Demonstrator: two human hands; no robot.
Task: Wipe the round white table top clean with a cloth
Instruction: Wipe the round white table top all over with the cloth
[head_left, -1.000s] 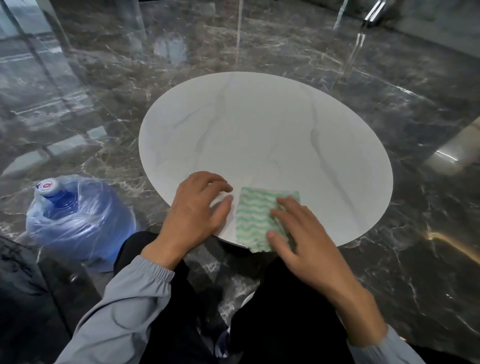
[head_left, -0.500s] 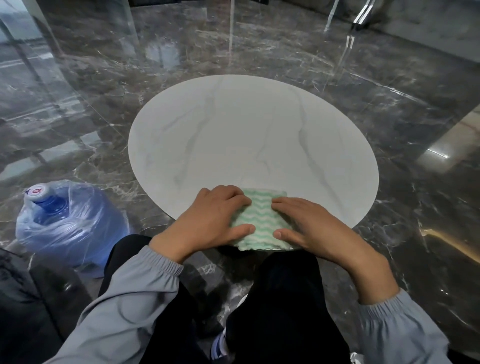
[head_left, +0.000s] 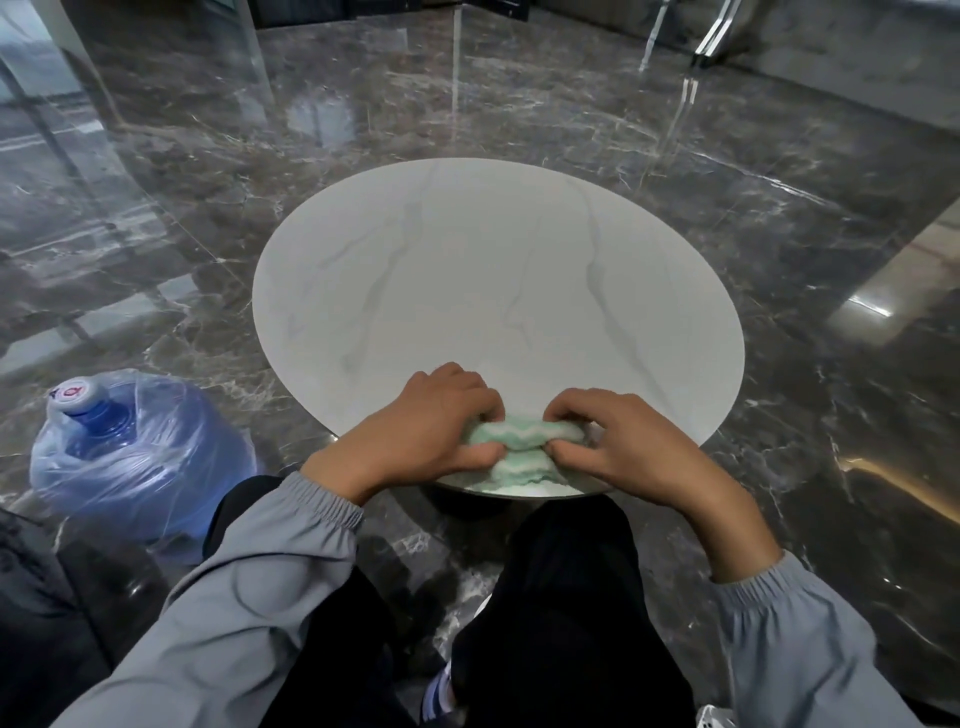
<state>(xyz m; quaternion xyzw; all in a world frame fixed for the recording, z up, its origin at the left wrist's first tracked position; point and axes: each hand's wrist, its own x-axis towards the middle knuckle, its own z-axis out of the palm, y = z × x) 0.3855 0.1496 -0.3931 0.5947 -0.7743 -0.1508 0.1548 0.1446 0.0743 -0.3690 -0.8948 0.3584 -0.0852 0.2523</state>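
Spreading beyond my left hand (head_left: 415, 431) and right hand (head_left: 634, 447) lies the round white bench (head_left: 467, 291); both hands pinch the green cloth (head_left: 519, 441) bunched between them at its near edge. Crumpled, it may slip off or merely streak.

Only one marking to note: a red ring and emblem printed on the white cap (head_left: 72, 399) of the blue water jug (head_left: 140, 462), seen through its clear plastic wrap. Too small and blurred to read as any letter or brand.
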